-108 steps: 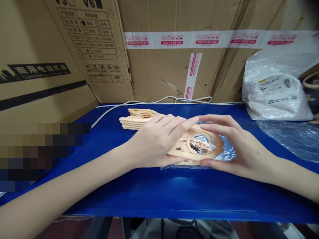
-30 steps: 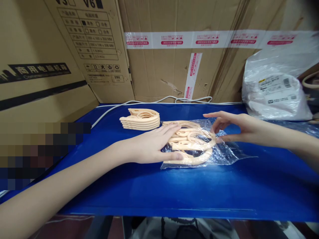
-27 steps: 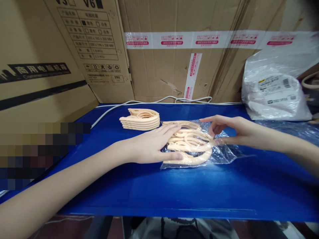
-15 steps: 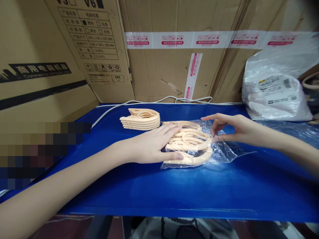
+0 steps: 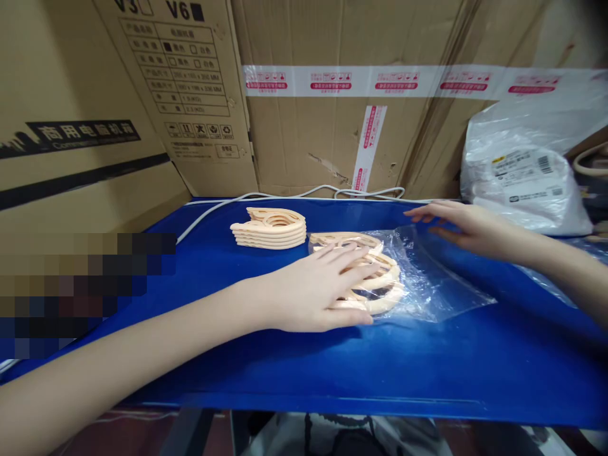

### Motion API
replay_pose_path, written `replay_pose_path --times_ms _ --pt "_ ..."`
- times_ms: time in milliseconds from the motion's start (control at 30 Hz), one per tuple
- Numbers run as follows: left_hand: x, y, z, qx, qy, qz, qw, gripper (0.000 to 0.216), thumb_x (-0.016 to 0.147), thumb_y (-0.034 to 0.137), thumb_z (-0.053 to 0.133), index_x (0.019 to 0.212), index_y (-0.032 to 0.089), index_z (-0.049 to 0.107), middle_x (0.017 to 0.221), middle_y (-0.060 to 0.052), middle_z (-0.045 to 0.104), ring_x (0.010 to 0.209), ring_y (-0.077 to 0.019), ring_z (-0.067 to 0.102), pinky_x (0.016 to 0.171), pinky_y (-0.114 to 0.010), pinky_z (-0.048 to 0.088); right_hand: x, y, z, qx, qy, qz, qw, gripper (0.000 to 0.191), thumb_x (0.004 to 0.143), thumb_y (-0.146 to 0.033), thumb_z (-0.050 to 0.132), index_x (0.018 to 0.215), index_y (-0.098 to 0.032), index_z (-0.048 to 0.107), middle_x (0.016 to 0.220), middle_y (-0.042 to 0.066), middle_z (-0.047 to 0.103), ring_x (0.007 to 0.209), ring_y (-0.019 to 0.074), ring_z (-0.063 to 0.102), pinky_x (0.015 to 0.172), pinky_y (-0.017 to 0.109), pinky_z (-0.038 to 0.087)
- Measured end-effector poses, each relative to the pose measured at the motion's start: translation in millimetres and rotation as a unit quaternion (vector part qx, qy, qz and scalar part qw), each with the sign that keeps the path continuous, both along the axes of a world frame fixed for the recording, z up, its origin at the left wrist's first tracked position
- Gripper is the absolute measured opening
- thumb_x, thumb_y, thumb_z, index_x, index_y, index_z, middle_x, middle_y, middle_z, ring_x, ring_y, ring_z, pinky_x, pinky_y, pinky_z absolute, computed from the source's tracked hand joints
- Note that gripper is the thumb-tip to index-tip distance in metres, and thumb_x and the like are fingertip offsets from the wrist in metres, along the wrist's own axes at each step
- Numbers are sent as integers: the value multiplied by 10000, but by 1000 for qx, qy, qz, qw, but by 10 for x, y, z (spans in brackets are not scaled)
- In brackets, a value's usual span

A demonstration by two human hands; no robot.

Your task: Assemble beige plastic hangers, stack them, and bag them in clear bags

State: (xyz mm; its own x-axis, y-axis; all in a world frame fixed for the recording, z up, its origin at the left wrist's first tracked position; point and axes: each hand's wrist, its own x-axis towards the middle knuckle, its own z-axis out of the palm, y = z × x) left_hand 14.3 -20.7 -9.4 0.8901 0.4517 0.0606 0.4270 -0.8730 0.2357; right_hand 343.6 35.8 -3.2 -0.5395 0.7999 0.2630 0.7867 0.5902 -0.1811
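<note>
My left hand [image 5: 318, 288] lies flat with fingers stretched over a bunch of peach plastic hangers [image 5: 377, 285] inside a clear plastic bag [image 5: 427, 285] on the blue table [image 5: 332, 373]. My right hand [image 5: 463, 225] hovers open to the right, fingers spread, just above the bag's far edge and holding nothing. A neat stack of the same peach hangers [image 5: 270, 228] sits loose on the table behind my left hand.
Large cardboard boxes [image 5: 332, 126] wall off the back and left. A white cable [image 5: 304, 193] runs along the table's rear edge. A white plastic bag with a barcode label [image 5: 522, 183] rests at the back right, with more clear film [image 5: 560, 278] below it.
My right hand let go of the bag's edge and lifted back to the right. My left hand slid further right over the bagged hangers, and the bag's open end now lies flatter.
</note>
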Motion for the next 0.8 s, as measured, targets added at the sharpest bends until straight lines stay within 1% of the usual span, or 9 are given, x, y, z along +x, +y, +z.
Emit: replay_pose_path --times_ms 100,267,333,400,500,533,600,700,800 --pt "98 -7 -45 25 -4 3 1000 687 951 574 439 1518 213 300 1617 -99 199 1491 -290 165 1201 -465 172 104 116 -54 -43 -21 40 998 457 934 -283 446 1382 -243 527 1293 131 565 1191 271 554 1008 452 437" --pt "295 45 -81 38 0 6 999 650 958 576 410 1501 225 348 1597 -164 228 1481 -359 161 1157 -581 196 -3 74 -56 -93 22 81 992 517 890 -439 589 1377 -269 552 1334 123 523 1249 283 499 1081 428 375" --pt "390 75 -93 39 -4 -4 999 652 960 588 387 1501 227 348 1584 -174 257 1472 -371 186 1145 -593 210 -58 39 -39 -86 40 87 992 428 867 -467 620 1247 -273 654 1237 114 547 1188 279 523 1066 439 382" --pt "475 96 -109 50 -17 -19 998 649 960 596 375 1484 214 381 1554 -168 326 1446 -367 255 1147 -578 218 -101 12 -27 -67 59 92 992 320 840 -499 643 1026 -258 741 1099 94 545 1095 269 542 1031 462 400" --pt "549 94 -135 56 -21 -18 998 627 955 589 397 1442 198 444 1511 -156 401 1418 -360 311 1149 -576 219 -172 -50 -26 -2 104 64 993 292 831 -508 649 860 -238 756 976 72 494 991 247 535 967 448 421" --pt "555 86 -142 50 -23 -13 998 638 952 588 409 1453 193 426 1527 -160 376 1425 -365 298 1147 -586 215 -207 -82 -33 21 124 45 991 289 834 -503 646 869 -237 752 950 66 489 954 239 535 929 430 433" --pt "548 70 -156 31 -51 -8 998 713 950 573 431 1520 172 277 1592 -177 232 1454 -361 246 1152 -594 214 -292 -161 -61 28 170 8 985 289 851 -492 624 902 -227 725 891 57 525 856 220 542 817 393 454" --pt "520 63 -178 14 -139 -10 990 809 976 465 434 1551 131 -27 1624 -193 -35 1503 -294 101 1186 -528 209 -441 -286 -129 -55 223 -3 973 258 884 -467 578 930 -218 628 834 40 623 750 196 561 697 348 468" --pt "507 76 -199 25 -179 -5 984 744 993 350 402 1538 123 -52 1620 -190 -85 1509 -236 -27 1210 -495 175 -554 -371 -191 -127 265 47 955 306 891 -418 589 1134 -247 514 953 40 669 853 203 627 763 332 518"
